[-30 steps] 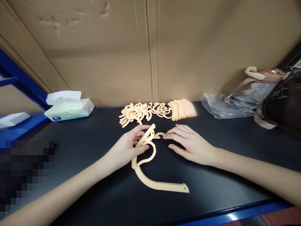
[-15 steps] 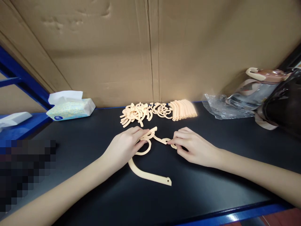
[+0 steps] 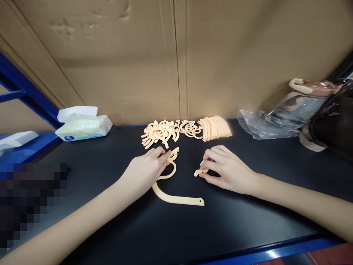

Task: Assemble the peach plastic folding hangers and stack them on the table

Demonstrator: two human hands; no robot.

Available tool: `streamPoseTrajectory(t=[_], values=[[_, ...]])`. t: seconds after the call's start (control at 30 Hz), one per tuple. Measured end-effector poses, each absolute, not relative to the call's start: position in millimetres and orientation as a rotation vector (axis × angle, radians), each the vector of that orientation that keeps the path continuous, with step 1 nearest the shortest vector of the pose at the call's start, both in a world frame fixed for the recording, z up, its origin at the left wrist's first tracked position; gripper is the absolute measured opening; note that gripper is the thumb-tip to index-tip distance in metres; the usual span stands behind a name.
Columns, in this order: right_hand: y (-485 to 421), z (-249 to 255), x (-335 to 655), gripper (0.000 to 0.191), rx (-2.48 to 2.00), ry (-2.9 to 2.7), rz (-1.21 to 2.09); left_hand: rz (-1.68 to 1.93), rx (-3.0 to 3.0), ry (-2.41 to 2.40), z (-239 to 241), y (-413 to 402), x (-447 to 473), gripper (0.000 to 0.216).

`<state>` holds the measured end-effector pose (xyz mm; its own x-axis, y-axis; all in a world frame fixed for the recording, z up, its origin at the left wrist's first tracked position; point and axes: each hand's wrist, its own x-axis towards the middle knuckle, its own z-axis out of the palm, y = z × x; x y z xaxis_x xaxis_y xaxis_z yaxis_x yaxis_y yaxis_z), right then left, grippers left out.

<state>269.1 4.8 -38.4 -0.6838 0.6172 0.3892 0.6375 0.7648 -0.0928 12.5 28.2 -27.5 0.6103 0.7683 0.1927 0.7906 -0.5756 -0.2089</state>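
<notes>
My left hand [image 3: 150,165] is closed, pinching a bundle of curved cream-coloured strips [image 3: 173,155]. Out of its grip hang a rounded loop [image 3: 174,169] and a long curved strip [image 3: 176,200], whose flat end has a small hole. Across a gap to the right, my right hand [image 3: 224,167] is closed with its fingertips on a small curved cream piece [image 3: 200,172]. Part of that piece is hidden behind the fingers. The material looks like plastic, but I cannot tell what the parts belong to.
Along the back of the black table [image 3: 248,228] lie a heap of curved cream pieces [image 3: 158,132], a tangle of thin rings [image 3: 190,129] and a row of cream strips [image 3: 216,128]. A tissue pack [image 3: 84,127] stands left; a clear plastic bag [image 3: 256,127] and bottle [image 3: 292,110] lie right.
A cream piece that reached between both hands no longer bridges them; a gap has opened. The long strip's holed end has swung up and slightly right. The small piece is turned in my right fingers.
</notes>
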Motion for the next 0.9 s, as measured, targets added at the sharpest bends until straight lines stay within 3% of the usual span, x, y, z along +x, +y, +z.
streamPoseTrajectory(t=[0.27,0.4,0.57,0.77,0.9], values=[[6,-40,267,0.026,-0.841,-2.545,-0.263,-0.285,-2.703,-1.138,-25,23,15,0.039],[3,-40,270,0.028,-1.025,-2.391,-0.040,-0.304,-3.079,-0.787,-17,13,21,0.063],[-1,-41,270,0.025,-1.149,-2.368,0.079,-0.345,-3.234,-0.705,-16,7,24,0.051],[-1,-41,269,0.025,-1.193,-2.331,0.067,-0.310,-3.228,-0.817,-27,19,19,0.063],[-1,-41,269,0.023,-1.161,-2.339,0.151,-0.273,-3.282,-0.909,-32,23,20,0.041]])
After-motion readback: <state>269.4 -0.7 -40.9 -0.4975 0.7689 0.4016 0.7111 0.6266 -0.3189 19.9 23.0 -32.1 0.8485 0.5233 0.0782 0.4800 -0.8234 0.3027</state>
